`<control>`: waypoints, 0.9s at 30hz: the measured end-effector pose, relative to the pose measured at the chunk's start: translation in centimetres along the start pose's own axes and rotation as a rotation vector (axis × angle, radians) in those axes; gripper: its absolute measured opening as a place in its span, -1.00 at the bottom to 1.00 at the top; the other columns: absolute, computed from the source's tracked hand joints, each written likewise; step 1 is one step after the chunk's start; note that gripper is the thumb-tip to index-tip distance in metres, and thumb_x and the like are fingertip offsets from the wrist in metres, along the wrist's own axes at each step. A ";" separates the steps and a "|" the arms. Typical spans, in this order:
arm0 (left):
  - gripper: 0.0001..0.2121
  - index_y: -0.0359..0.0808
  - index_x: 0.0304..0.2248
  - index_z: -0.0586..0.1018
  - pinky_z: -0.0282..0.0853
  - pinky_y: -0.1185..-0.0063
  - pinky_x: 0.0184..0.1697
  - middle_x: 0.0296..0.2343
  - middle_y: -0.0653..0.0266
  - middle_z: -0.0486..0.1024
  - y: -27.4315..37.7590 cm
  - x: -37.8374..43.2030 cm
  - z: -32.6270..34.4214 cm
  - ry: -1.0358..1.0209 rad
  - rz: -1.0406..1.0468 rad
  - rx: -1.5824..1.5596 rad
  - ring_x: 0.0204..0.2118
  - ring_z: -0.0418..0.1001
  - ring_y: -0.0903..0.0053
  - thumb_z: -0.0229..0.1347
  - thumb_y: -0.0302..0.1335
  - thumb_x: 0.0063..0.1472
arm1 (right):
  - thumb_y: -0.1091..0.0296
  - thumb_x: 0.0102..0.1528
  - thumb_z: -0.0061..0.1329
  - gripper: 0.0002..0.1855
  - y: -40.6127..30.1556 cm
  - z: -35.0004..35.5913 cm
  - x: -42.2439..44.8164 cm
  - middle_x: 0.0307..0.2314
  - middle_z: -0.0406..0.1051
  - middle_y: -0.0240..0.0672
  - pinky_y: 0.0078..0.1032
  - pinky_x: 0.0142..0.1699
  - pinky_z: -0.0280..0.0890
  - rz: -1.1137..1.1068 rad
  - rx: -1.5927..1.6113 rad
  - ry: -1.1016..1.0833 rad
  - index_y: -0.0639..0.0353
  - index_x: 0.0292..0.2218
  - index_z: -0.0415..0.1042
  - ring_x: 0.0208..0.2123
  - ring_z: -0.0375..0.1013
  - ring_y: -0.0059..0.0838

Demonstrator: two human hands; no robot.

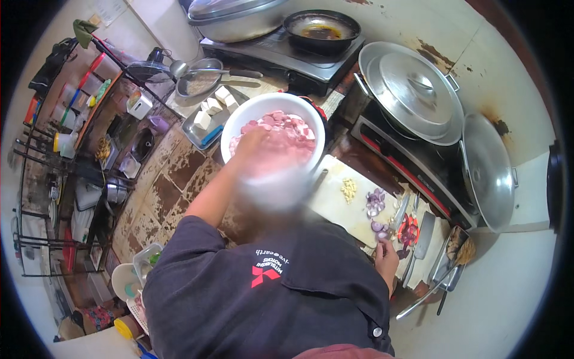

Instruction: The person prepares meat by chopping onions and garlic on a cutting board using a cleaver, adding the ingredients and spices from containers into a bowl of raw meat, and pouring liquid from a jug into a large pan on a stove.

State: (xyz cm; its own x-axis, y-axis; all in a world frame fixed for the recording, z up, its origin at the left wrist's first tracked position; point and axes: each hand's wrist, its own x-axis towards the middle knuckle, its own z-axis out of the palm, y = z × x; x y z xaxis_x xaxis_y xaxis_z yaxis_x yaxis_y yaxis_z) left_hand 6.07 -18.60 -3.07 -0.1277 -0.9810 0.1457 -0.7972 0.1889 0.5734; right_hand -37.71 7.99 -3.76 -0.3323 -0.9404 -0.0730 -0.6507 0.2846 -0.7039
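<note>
My left hand (254, 141) reaches into a large white bowl (228, 117) and rests on cut pieces of raw pink meat (298, 130); whether it grips any is unclear. A pale blur hides the bowl's near side. My right hand (386, 259) is low at the near right corner of a white cutting board (329, 215), fingers close together beside purple onion pieces (381, 231). I cannot tell if it holds anything. On the board lie chopped garlic (348, 190) and chopped purple onion (376, 203). A red dish (409, 229) of dark red pieces and a broad-bladed knife (423, 238) lie right of it.
White blocks (202, 120) sit on a metal tray (192, 131) left of the bowl, near a strainer (181, 87). A black frying pan (321, 31) stands on the back stove. Right, a large lidded pot (408, 89) sits on another stove; a metal lid (489, 175) leans alongside.
</note>
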 end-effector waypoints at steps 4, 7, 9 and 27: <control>-0.82 -0.32 -0.37 0.55 0.34 0.40 -0.24 -0.42 -0.01 0.49 -2.1 1.3 1.8 0.006 0.042 0.036 -0.33 0.48 0.21 -0.07 -0.52 0.08 | 0.37 0.07 -0.03 -0.79 1.6 0.5 -1.3 -0.46 0.46 -0.10 -0.42 -0.33 0.33 0.045 0.004 0.024 0.13 -0.22 0.44 -0.45 0.48 -0.20; -0.78 -0.30 -0.39 0.55 0.33 0.39 -0.25 -0.43 -0.01 0.46 1.8 1.3 0.2 -0.102 0.090 0.030 -0.33 0.43 0.25 -0.13 -0.46 0.09 | 0.34 0.05 -0.02 -0.80 1.2 0.6 -1.6 -0.46 0.46 -0.11 -0.39 -0.32 0.33 0.020 -0.033 0.109 0.09 -0.24 0.45 -0.42 0.47 -0.14; -0.82 -0.32 -0.37 0.50 0.30 0.33 -0.23 -0.41 -0.06 0.44 2.1 0.6 -0.5 -0.064 0.032 0.052 -0.31 0.41 0.13 -0.13 -0.51 0.09 | 0.30 0.05 -0.01 -0.81 0.9 0.7 -1.5 -0.46 0.46 -0.12 -0.35 -0.33 0.34 -0.041 -0.027 0.134 0.07 -0.26 0.45 -0.42 0.46 -0.10; -0.87 -0.32 -0.37 0.47 0.29 0.23 -0.32 -0.46 -0.11 0.47 -3.4 4.4 2.3 -0.106 0.079 0.248 -0.36 0.42 -0.02 -0.07 -0.47 0.17 | 0.28 0.07 -0.04 -0.83 3.3 -4.1 -3.9 -0.49 0.48 -0.20 -0.34 -0.34 0.34 0.214 -0.084 0.329 0.04 -0.28 0.46 -0.45 0.48 -0.19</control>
State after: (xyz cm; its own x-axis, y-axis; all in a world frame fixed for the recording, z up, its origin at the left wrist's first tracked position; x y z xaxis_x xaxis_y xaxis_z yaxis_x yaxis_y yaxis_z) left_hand 6.87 -23.61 -6.23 -0.2457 -0.9653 0.0890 -0.9009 0.2612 0.3466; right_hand -41.42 13.34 -2.90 -0.6584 -0.7522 0.0274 -0.5918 0.4948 -0.6363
